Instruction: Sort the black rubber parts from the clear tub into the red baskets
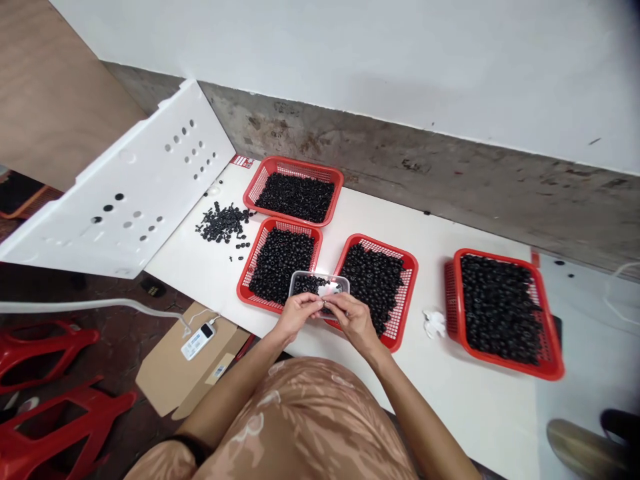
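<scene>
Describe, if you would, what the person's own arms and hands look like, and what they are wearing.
Both the left hand and the right hand are bare, ungloved, and the forearms show no sleeves. The person wears a tan garment with a pale leafy print, and a black band sits on the left upper arm.

Left hand (296, 317) and right hand (353, 321) held close together at the midline, fingers flexed, tips nearly meeting; left forearm (235, 381) and right forearm (411, 400) converging from below.
</scene>
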`<action>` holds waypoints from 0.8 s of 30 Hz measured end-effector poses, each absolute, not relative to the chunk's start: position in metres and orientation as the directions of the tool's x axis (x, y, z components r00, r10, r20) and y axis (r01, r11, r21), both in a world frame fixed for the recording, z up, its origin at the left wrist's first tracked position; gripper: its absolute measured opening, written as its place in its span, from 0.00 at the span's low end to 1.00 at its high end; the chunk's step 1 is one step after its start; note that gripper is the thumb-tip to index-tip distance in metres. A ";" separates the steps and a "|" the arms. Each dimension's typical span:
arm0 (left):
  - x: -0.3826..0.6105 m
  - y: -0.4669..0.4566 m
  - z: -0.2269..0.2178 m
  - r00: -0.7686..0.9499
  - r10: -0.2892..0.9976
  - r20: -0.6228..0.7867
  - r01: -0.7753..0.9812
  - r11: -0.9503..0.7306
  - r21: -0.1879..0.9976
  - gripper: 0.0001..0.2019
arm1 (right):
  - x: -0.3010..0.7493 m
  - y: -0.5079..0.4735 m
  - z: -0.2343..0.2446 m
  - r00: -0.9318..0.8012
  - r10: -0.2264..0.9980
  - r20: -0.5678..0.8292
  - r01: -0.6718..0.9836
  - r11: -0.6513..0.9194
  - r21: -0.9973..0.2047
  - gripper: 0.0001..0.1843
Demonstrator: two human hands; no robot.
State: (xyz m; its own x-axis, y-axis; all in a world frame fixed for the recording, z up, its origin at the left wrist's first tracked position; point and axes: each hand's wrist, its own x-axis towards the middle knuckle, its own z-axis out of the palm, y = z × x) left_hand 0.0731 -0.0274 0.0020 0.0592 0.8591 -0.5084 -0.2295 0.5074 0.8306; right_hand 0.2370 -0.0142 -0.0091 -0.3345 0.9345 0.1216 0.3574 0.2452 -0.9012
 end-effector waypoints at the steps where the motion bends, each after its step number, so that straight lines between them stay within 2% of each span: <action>1: 0.073 -0.027 0.001 0.035 0.859 -0.510 -0.217 0.505 0.836 0.15 | 0.237 -0.015 -0.012 -0.325 0.935 0.139 0.394 0.268 -0.879 0.13; 5: 0.071 -0.025 0.000 0.009 0.863 -0.506 -0.196 0.497 0.845 0.15 | 0.234 -0.016 -0.017 -0.252 0.952 0.175 0.486 0.281 -0.828 0.15; 12: 0.060 -0.026 0.000 0.156 0.856 -0.493 -0.212 0.517 0.830 0.13 | 0.227 -0.020 0.004 -0.251 0.962 0.107 0.306 0.184 -0.934 0.12; 17: 0.050 -0.032 0.003 0.223 0.873 -0.434 -0.263 0.482 0.836 0.20 | 0.225 -0.030 0.008 -0.178 0.980 0.085 0.305 0.137 -0.942 0.12; 21: 0.049 -0.035 0.007 0.218 0.892 -0.395 -0.263 0.444 0.857 0.27 | 0.221 -0.036 0.009 -0.219 0.963 0.159 0.438 0.243 -0.865 0.12; 24: 0.049 -0.037 0.009 0.201 0.914 -0.354 -0.204 0.392 0.897 0.26 | 0.220 -0.039 0.008 -0.267 0.931 0.250 0.599 0.363 -0.714 0.13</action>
State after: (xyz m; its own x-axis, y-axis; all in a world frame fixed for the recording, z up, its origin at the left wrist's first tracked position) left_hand 0.0487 -0.0372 0.0094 0.2007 0.9135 -0.3538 -0.2036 0.3922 0.8971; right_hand 0.2204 -0.0393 0.0076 -0.2670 0.9308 0.2498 0.5990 0.3633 -0.7135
